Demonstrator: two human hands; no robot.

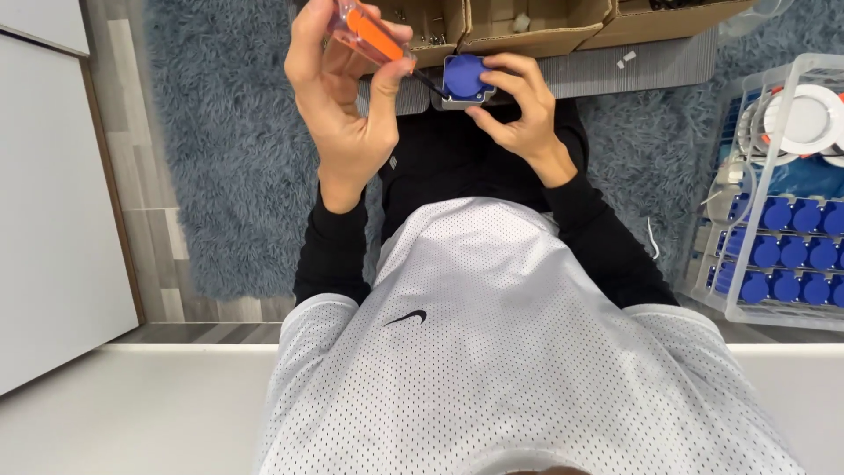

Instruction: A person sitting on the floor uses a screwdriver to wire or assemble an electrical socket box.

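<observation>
My left hand (345, 97) is shut around a screwdriver (374, 35) with an orange and clear handle, held up in front of my chest. Its dark shaft slants down to the right, and the tip meets a small blue round-topped part (463, 77) on a pale square base. My right hand (520, 110) grips that part from the right side, with fingers curled over its edge. Both hands are close together above my black sleeves and white mesh shirt.
Open cardboard boxes (527, 31) stand beyond my hands on a grey shaggy rug (229, 149). At the right a clear plastic crate (782, 202) holds several blue parts and white round fixtures. A white cabinet (53, 220) is at the left, and a white surface (132, 413) below.
</observation>
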